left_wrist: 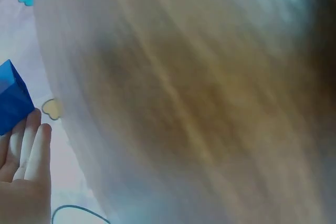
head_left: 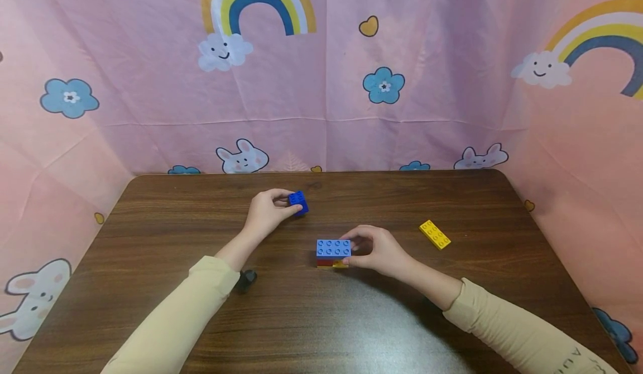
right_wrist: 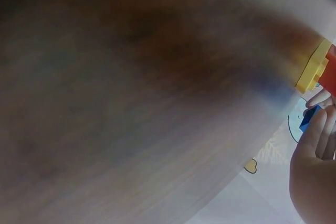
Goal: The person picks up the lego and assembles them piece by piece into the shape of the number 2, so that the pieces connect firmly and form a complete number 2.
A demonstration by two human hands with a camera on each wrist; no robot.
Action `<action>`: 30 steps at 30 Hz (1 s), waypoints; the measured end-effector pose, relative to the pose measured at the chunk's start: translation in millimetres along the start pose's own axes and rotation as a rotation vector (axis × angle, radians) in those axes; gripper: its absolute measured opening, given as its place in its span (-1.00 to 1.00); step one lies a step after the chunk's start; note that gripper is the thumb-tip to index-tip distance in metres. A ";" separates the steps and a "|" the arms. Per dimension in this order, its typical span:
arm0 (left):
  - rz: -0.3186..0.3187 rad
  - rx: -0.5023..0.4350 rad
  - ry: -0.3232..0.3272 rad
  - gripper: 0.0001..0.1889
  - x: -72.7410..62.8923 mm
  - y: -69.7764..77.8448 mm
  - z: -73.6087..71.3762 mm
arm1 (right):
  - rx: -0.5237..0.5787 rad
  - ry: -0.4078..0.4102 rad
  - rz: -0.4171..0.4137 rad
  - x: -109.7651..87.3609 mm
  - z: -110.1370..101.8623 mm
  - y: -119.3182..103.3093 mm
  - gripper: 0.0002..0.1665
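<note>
My left hand [head_left: 264, 213] pinches a dark blue toy building brick [head_left: 298, 202] between thumb and fingers, toward the back of the table. In the left wrist view the same blue brick [left_wrist: 13, 99] shows at the left edge, above the fingers. My right hand [head_left: 380, 252] grips the right end of a small brick stack near the middle. A light blue brick [head_left: 334, 248] with two rows of studs tops it, over a red brick [head_left: 324, 263] and a thin yellow layer. From the right wrist, the yellow plate [right_wrist: 313, 70] and red brick [right_wrist: 329, 75] appear at the right edge.
A yellow studded plate [head_left: 435, 234] lies flat on the brown wooden table [head_left: 281, 329], right of my right hand. A small black object [head_left: 246, 280] sits beside the left sleeve. Patterned pink cloth [head_left: 321, 95] hangs behind the table and along both sides.
</note>
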State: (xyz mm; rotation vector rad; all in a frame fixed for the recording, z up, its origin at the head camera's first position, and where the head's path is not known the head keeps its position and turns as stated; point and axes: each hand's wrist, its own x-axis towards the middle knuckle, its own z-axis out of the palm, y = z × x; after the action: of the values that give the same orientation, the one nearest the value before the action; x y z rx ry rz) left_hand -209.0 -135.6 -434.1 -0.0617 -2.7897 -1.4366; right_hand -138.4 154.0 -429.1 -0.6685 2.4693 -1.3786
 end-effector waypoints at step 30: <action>0.026 -0.149 -0.158 -0.59 -37.7 44.2 6.8 | 0.000 0.001 -0.013 1.1 2.8 3.2 -0.55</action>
State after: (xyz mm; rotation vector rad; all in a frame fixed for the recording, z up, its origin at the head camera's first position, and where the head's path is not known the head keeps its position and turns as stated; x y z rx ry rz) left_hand -169.6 -105.7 -402.9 -0.2204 -2.7825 -1.7022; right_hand -139.1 152.8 -433.3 -0.6860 2.4701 -1.3837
